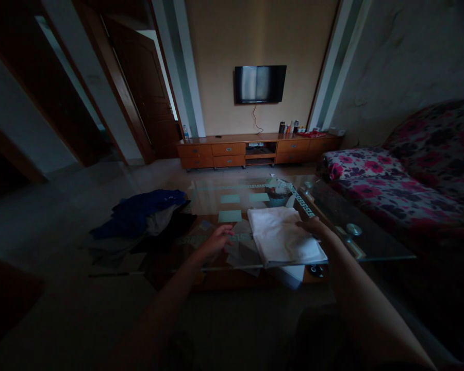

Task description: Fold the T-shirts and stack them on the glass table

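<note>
Slanting inward, right hand (pixel 312 226) touches white cloth (pixel 278 234)

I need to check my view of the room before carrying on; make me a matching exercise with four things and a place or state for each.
Things:
1. white cloth
2. blue garment
3. television
4. sofa

Places or states:
A. mounted on the wall
B. flower-patterned
C. folded flat, touched by the right hand
D. heaped on the left side of the glass table

Pairs: 1-C, 2-D, 3-A, 4-B
</note>
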Tool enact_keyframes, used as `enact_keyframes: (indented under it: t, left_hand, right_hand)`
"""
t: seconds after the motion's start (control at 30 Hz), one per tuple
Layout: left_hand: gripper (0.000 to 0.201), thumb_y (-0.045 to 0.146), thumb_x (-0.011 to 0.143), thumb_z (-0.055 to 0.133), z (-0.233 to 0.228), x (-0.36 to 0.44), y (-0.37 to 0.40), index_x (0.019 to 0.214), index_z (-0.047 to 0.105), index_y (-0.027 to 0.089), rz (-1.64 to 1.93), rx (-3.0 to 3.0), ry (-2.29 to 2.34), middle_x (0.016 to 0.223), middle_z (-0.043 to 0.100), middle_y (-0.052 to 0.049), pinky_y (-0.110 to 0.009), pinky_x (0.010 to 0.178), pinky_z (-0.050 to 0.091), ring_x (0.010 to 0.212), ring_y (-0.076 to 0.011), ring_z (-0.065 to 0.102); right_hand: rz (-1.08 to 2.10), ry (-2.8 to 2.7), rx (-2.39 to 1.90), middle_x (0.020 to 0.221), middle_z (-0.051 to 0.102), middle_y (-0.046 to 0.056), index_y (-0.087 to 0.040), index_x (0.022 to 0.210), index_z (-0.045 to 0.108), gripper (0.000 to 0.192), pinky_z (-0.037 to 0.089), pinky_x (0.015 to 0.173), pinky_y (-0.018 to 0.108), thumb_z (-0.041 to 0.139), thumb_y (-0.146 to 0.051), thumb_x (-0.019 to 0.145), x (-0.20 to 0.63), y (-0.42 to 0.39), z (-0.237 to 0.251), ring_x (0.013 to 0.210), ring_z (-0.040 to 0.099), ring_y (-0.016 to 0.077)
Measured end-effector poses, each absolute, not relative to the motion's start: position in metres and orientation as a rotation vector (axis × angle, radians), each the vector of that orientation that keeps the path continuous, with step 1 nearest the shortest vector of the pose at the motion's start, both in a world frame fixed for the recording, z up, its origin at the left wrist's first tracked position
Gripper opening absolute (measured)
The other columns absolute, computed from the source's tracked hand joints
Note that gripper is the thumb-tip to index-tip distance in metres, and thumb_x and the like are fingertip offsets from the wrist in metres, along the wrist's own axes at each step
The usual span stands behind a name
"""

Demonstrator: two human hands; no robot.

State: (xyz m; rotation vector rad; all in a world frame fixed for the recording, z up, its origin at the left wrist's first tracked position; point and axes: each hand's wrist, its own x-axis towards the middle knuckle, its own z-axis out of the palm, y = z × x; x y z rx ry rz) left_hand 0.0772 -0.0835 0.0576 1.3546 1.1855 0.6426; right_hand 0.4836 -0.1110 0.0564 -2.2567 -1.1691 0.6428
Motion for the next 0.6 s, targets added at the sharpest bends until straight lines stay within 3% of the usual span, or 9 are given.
enact_keyframes:
  t: [0.1, 0.2, 0.4, 0.6]
  left_hand:
    - [0.053, 0.012, 0.076, 0.052, 0.058, 0.076, -0.085, 0.129, 0.053, 0.019, 0.648, 1.395, 1.170, 0.129, 0.061, -0.012, -0.019, 0.052, 0.046, 0.076, -0.0127, 0.065]
    - [0.051, 0.012, 0.076, 0.052, 0.058, 0.074, -0.086, 0.126, 0.054, 0.019, 0.652, 1.430, 1.155, 0.127, 0.062, -0.012, -0.020, 0.053, 0.046, 0.077, -0.0133, 0.065]
    - [0.047, 0.012, 0.077, 0.052, 0.058, 0.073, -0.087, 0.123, 0.056, 0.020, 0.625, 1.478, 1.168, 0.126, 0.061, -0.010, -0.019, 0.053, 0.045, 0.076, -0.0119, 0.064]
    - [0.041, 0.012, 0.081, 0.049, 0.060, 0.075, -0.090, 0.121, 0.057, 0.019, 0.604, 1.534, 1.183, 0.124, 0.063, -0.010, -0.018, 0.056, 0.045, 0.076, -0.0110, 0.063]
  right_hand:
    - [0.803, -1.158, -2.363, 0.086, 0.073, 0.018, -0.005, 0.098, 0.074, 0.042, 0.054, 0.064, 0.033, 0.082, -0.035, 0.071, 0.482, -0.113, 0.064, 0.080, 0.071, 0.0287]
    - [0.848, -1.188, -2.406, 0.077, 0.072, 0.014, -0.008, 0.089, 0.076, 0.036, 0.054, 0.062, 0.033, 0.087, -0.032, 0.064, 0.478, -0.117, 0.073, 0.076, 0.070, 0.0275]
    - [0.732, -1.246, -2.436, 0.082, 0.074, 0.014, -0.012, 0.091, 0.077, 0.044, 0.056, 0.070, 0.035, 0.091, -0.026, 0.052, 0.477, -0.129, 0.081, 0.087, 0.072, 0.0312]
    - [0.615, -1.235, -2.508, 0.099, 0.074, 0.020, -0.014, 0.101, 0.075, 0.052, 0.056, 0.080, 0.045, 0.091, -0.031, 0.055, 0.473, -0.132, 0.077, 0.099, 0.071, 0.0371]
